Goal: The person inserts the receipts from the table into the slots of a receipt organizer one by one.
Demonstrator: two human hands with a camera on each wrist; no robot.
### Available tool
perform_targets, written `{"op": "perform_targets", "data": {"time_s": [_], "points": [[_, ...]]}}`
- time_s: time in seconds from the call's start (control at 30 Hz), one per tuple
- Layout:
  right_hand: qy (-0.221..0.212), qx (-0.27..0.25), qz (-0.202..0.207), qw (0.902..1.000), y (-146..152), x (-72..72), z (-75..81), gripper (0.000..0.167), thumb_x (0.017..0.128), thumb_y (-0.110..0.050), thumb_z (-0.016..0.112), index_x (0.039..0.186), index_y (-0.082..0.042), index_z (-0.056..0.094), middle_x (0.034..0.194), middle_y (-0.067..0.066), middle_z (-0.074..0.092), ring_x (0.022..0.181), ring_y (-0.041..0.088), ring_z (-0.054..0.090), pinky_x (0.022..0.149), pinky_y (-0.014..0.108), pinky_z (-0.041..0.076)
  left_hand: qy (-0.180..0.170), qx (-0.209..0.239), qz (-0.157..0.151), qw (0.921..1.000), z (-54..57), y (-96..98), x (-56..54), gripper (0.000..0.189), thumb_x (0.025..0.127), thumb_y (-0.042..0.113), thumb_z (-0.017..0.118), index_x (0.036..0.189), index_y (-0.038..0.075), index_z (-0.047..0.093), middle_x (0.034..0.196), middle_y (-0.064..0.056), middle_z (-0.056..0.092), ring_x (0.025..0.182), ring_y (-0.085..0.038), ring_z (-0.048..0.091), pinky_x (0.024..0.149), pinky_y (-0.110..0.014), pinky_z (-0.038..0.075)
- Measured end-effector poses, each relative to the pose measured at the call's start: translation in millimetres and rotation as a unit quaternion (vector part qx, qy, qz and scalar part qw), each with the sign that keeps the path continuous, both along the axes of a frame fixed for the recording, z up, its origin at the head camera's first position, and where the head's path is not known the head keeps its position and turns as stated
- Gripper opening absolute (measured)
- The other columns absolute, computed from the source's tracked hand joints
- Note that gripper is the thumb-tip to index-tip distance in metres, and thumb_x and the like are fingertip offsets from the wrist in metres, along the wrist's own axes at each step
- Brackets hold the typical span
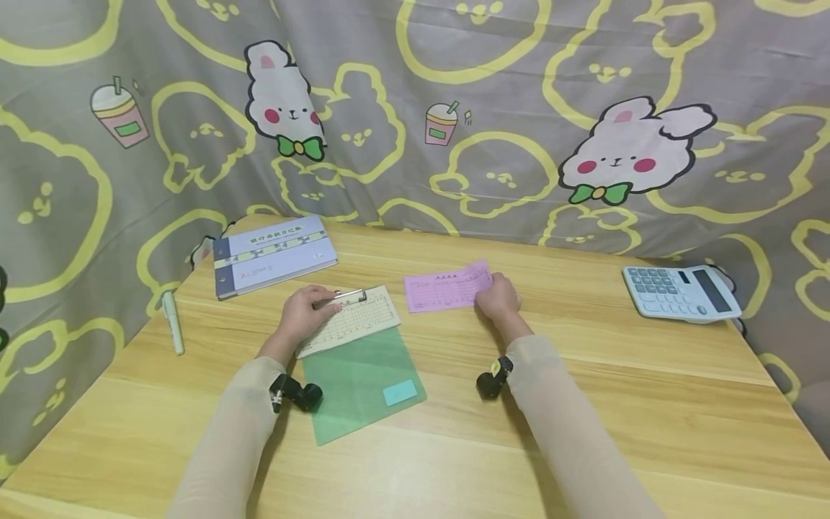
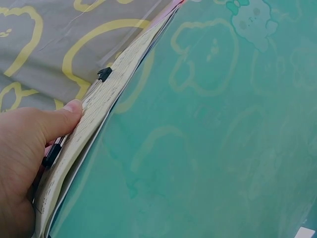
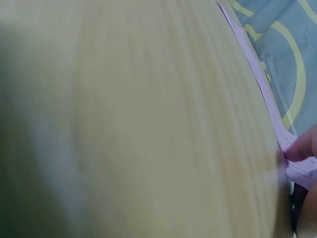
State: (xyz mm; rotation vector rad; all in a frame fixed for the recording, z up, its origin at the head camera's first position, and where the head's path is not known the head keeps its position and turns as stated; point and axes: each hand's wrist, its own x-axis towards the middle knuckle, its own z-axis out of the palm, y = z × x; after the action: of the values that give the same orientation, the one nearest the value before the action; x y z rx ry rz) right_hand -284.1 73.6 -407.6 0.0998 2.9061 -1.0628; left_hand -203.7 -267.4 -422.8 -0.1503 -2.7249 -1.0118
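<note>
My left hand [image 1: 301, 316] grips the top edge of a cream printed form [image 1: 363, 321] beside a metal clip [image 1: 351, 296] with black ends. In the left wrist view the thumb [image 2: 67, 119] lies over the form, and its other fingers are mostly hidden. Beneath the form lies a green translucent folder [image 1: 357, 386] with a small blue label near its lower right corner. To the right, my right hand [image 1: 501, 295] pinches the right end of a pink printed slip [image 1: 444, 291], whose held end curls up a little. The right wrist view shows only the fingertips on the pink paper [image 3: 262, 82].
A blue-and-white ledger book [image 1: 279, 256] lies at the back left. A pale green capped pen [image 1: 173, 323] rests near the left edge. At the far right sits a light blue calculator [image 1: 681, 293]. Patterned grey curtain [image 1: 454, 166] hangs behind the wooden table [image 1: 616, 418].
</note>
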Motion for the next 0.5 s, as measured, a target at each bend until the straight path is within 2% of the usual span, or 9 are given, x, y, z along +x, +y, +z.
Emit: {"op": "perform_targets", "data": {"time_s": [0.07, 0.13, 0.23, 0.37, 0.5], "points": [[0.006, -0.011, -0.010, 0.9999, -0.3, 0.6, -0.7, 0.045, 0.072, -0.006, 0.049, 0.116, 0.002, 0.043, 0.108, 0.016, 0.051, 0.100, 0.032, 0.045, 0.087, 0.046, 0.025, -0.003, 0.002, 0.000, 1.0000, 0.0, 0.2, -0.2, 0.032, 0.080, 0.021, 0.063, 0.104, 0.000, 0.062, 0.102, -0.014, 0.054, 0.093, -0.029, 0.048, 0.079, -0.044, 0.037], [0.013, -0.029, -0.017, 0.9994, 0.3, 0.7, -1.4, 0.038, 0.078, -0.007, 0.046, 0.115, 0.002, 0.045, 0.107, 0.016, 0.052, 0.099, 0.032, 0.046, 0.089, 0.046, 0.024, -0.006, 0.004, 0.001, 1.0000, 0.0, 0.5, -0.4, 0.032, 0.080, 0.022, 0.063, 0.104, 0.000, 0.062, 0.102, -0.014, 0.053, 0.094, -0.029, 0.047, 0.079, -0.044, 0.038], [0.022, -0.067, -0.025, 0.9972, 3.6, 0.5, -1.7, 0.033, 0.083, -0.010, 0.042, 0.114, 0.001, 0.048, 0.104, 0.015, 0.054, 0.095, 0.030, 0.047, 0.087, 0.043, 0.029, -0.010, 0.006, 0.004, 0.9999, 0.0, 0.8, -0.6, 0.033, 0.080, 0.023, 0.062, 0.105, 0.001, 0.061, 0.103, -0.014, 0.053, 0.095, -0.030, 0.047, 0.080, -0.044, 0.038], [0.027, -0.102, -0.016, 0.9943, 12.4, 0.7, -0.3, 0.030, 0.082, -0.009, 0.041, 0.106, 0.003, 0.055, 0.097, 0.017, 0.056, 0.084, 0.027, 0.049, 0.070, 0.035, 0.041, -0.012, 0.010, 0.006, 0.9999, 0.8, 1.2, 0.1, 0.034, 0.080, 0.023, 0.063, 0.105, 0.001, 0.061, 0.104, -0.014, 0.053, 0.095, -0.030, 0.047, 0.081, -0.044, 0.037], [0.021, -0.107, 0.022, 0.9938, 23.4, 0.3, 2.5, 0.033, 0.077, -0.001, 0.042, 0.106, 0.007, 0.055, 0.097, 0.020, 0.055, 0.080, 0.025, 0.049, 0.060, 0.026, 0.042, -0.006, 0.011, 0.007, 0.9999, 1.2, 0.4, 1.3, 0.033, 0.079, 0.022, 0.063, 0.104, 0.000, 0.061, 0.103, -0.015, 0.053, 0.095, -0.031, 0.047, 0.081, -0.044, 0.037]]}}
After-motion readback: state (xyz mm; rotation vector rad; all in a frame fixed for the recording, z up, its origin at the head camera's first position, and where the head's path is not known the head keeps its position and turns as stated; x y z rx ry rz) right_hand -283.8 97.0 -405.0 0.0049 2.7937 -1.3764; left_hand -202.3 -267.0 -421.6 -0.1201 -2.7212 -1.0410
